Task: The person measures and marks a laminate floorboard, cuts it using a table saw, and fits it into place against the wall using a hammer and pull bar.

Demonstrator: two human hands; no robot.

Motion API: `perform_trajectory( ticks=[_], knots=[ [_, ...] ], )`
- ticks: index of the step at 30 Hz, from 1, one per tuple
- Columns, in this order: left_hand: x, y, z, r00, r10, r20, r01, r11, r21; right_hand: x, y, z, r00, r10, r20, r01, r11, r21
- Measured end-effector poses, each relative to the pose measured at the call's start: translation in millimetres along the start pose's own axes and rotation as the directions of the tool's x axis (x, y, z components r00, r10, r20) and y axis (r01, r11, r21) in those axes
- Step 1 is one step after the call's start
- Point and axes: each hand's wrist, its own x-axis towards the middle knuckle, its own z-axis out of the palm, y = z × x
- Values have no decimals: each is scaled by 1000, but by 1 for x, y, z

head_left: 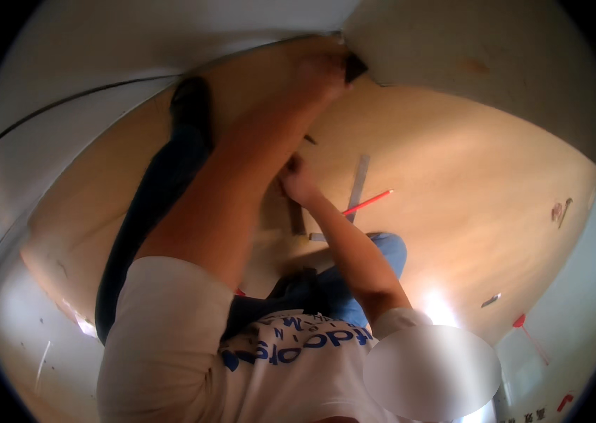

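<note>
My left hand (322,74) is stretched far forward to the corner of the brown-covered floor and is blurred. A dark, flat, angular piece (355,68) lies right beside its fingers; whether they grip it I cannot tell. Nearer to me, my right hand (300,185) is closed, its fingers curled round something dark and partly hidden. Below that hand shows a dark strip (296,218), and above it a small dark pointed thing (310,139). A metal try square (360,180) rests to the right, with a red pencil (372,201) lying across it.
Pale panels (446,49) rise along the far edge of the brown sheet (467,190). My leg with a dark shoe (192,106) stretches out at left. Small metal pieces (558,211) and a cutter (492,299) lie at right, near a red long-handled tool (520,321).
</note>
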Motion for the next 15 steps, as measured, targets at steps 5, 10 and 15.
perform_trajectory(
  ticks=[5, 10, 15],
  knots=[
    [31, 26, 15, 971, -196, 137, 198, 980, -7, 1, -24, -7, 974, -6, -226, 86, 935, 344],
    [37, 27, 24, 926, -313, 213, 293, 948, 123, 13, -12, 22, 991, -109, -75, 122, 975, 184],
    [36, 22, 31, 879, -353, 321, 295, 931, 216, 5, -17, 7, 995, -93, -22, 96, 974, 206]
  ],
)
